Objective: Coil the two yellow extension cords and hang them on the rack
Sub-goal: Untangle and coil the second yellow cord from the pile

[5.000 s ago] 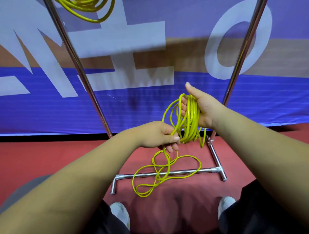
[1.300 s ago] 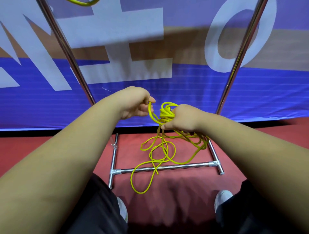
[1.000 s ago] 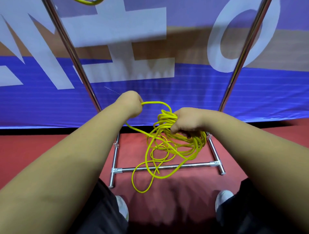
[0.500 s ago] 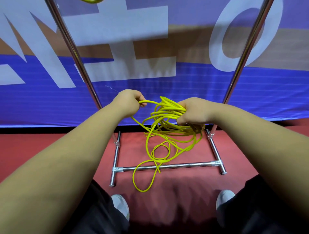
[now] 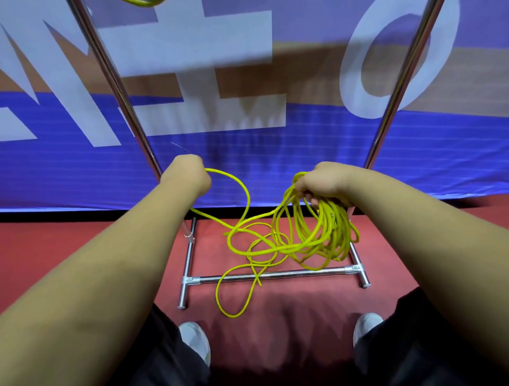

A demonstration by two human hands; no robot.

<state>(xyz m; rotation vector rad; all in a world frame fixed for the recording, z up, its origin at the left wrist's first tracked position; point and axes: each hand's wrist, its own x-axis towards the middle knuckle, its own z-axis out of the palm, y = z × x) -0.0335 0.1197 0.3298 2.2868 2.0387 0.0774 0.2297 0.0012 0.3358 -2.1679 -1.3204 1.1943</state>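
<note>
My right hand grips the top of a bundle of yellow cord loops that hangs below it. My left hand grips a single strand of the same cord, which arcs across to the bundle. The loose tail trails over the rack's lower crossbar onto the red floor. The bottom of another yellow coil shows at the top edge, beside the rack's left pole.
The rack's right pole rises behind my right hand. A blue and tan banner with white letters stands close behind the rack. My two white shoes stand on the red floor just before the rack's base.
My hands have moved apart, the left one drawing a strand out to the left. The bundle in my right hand has shifted right and hangs lower.
</note>
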